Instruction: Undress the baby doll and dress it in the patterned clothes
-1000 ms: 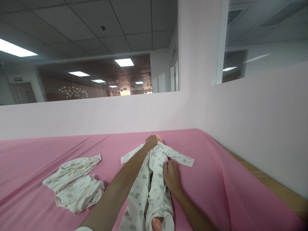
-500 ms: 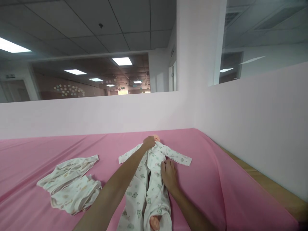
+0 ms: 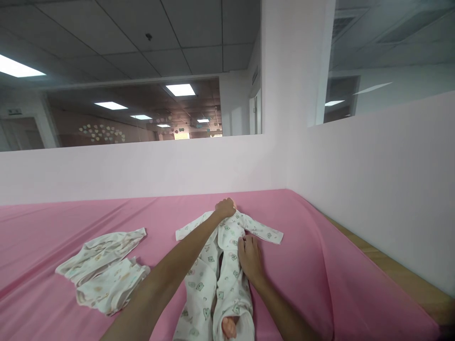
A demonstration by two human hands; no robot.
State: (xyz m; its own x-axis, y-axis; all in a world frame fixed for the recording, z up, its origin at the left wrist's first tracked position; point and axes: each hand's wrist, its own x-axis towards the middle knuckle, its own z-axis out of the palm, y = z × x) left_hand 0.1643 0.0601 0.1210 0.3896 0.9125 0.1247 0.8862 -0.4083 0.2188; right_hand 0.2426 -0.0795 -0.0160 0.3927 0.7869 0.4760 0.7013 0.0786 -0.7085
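Observation:
A baby doll lies on its back, dressed in a white printed baby shirt (image 3: 229, 234) and matching baby pants (image 3: 233, 286). Both shirt sleeves stretch out sideways. The doll's foot (image 3: 229, 327) shows at the opening of the right pant leg; the other leg's cloth lies flat. My left hand (image 3: 225, 208) is closed at the shirt's collar and covers most of the doll's head; its fingertips are hidden. Lower down, my right hand (image 3: 250, 258) has its fingers curled on the right edge of the clothes, near the waist.
A crumpled pile of white printed baby clothes (image 3: 106, 274) lies to the left on the pink sheet (image 3: 291, 284). White walls (image 3: 142, 173) with windows rise behind and on the right. A wooden edge (image 3: 391, 265) runs along the right side.
My left hand has shifted slightly to the right across the collar and now hides more of the doll's head. My right hand stays in place.

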